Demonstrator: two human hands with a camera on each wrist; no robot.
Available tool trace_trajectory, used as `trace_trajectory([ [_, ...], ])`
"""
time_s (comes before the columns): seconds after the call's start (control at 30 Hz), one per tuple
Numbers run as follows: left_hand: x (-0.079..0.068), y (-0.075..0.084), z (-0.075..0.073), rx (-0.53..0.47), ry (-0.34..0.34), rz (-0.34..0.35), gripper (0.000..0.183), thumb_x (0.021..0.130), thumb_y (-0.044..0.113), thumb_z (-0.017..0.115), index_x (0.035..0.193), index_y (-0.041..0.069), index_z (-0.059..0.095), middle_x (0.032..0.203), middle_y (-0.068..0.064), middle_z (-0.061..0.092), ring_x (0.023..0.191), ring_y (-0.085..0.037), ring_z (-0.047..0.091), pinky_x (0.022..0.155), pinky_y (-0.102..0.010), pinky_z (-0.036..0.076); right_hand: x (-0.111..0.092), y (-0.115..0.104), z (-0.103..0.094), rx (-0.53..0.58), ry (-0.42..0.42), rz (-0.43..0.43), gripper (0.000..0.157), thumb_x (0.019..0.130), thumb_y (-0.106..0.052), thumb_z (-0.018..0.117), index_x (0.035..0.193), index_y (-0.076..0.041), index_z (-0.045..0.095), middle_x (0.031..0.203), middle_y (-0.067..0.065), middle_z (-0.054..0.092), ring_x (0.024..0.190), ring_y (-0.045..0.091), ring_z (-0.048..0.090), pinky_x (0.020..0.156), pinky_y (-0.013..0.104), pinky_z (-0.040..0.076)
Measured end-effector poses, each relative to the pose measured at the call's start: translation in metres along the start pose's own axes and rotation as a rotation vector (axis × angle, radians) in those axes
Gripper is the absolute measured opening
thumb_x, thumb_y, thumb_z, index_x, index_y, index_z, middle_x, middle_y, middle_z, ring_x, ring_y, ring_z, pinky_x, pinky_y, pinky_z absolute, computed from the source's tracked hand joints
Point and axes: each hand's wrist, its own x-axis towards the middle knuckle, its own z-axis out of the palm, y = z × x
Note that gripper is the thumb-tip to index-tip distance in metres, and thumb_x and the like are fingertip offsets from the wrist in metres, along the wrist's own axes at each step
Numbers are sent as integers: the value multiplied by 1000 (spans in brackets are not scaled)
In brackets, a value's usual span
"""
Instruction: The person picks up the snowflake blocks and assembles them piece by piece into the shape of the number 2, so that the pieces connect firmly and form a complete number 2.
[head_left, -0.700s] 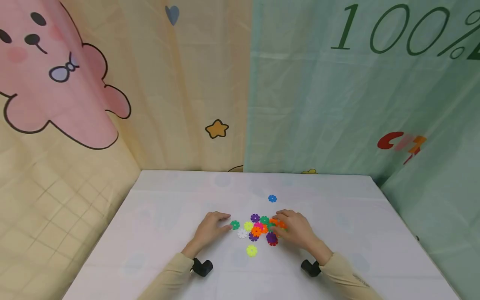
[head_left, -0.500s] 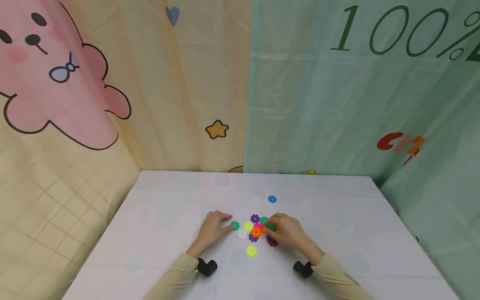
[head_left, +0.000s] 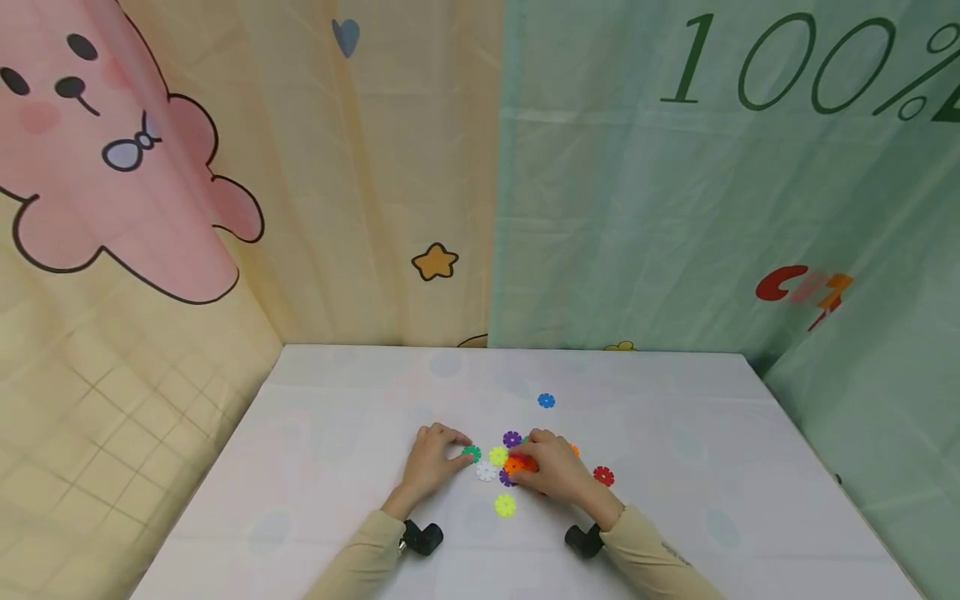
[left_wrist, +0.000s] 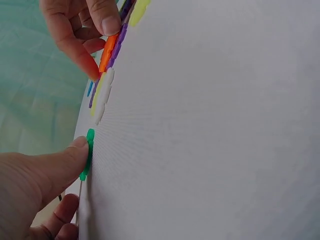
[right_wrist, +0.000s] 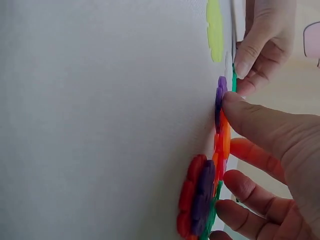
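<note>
Colourful notched plastic snowflake discs lie in a loose cluster on the white table. At the left of the cluster, my left hand [head_left: 431, 458] pinches a green disc [left_wrist: 88, 155] by its edges, thumb against its near side. My right hand [head_left: 561, 471] is over the cluster's right part, thumb and forefinger at opposite edges of an orange disc [head_left: 514, 464] lying over others. In the right wrist view, a red disc [right_wrist: 189, 197] and a dark purple disc [right_wrist: 203, 195] lean together beneath the right fingers. The hand hides several discs from the head view.
Between the hands lie a yellow disc [head_left: 498, 456], a white disc [head_left: 486, 472] and a purple disc [head_left: 512, 438]. Another yellow disc [head_left: 505, 506] lies nearer. A blue disc [head_left: 546, 401] sits farther back, a red disc [head_left: 603, 476] to the right. Patterned curtains [head_left: 420, 167] hang behind the table [head_left: 337, 392].
My right hand has moved left across the cluster to the orange disc, uncovering a red disc at the right. My left hand has edged right, its fingers coming onto the green disc.
</note>
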Motion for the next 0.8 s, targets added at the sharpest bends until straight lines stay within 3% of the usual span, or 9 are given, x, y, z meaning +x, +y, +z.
trace_trajectory([
  [0.3, 1, -2, 3, -24, 13, 7, 20, 75, 22, 81, 89, 14, 68, 88, 3, 61, 82, -16, 46, 74, -34, 39, 1, 3, 4, 112, 0, 45, 25, 77, -27, 80, 95, -13, 70, 84, -8, 50, 78, 11, 47, 71, 28, 47],
  [0.53, -1, -1, -1, -167, 22, -23, 18, 76, 14, 80, 88, 13, 66, 74, 10, 59, 66, -8, 49, 61, -24, 41, -1, 1, 6, 191, 40, 76, 21, 78, -18, 79, 92, -16, 63, 85, -8, 53, 78, 11, 49, 70, 28, 49],
  [0.8, -2, 3, -7, -350, 38, -80, 12, 80, 11, 77, 88, 5, 71, 73, 3, 63, 63, -9, 58, 56, -22, 49, -5, 0, 4, 255, 128, 84, 18, 82, -1, 71, 93, -14, 65, 88, -8, 58, 77, 11, 51, 72, 28, 51],
])
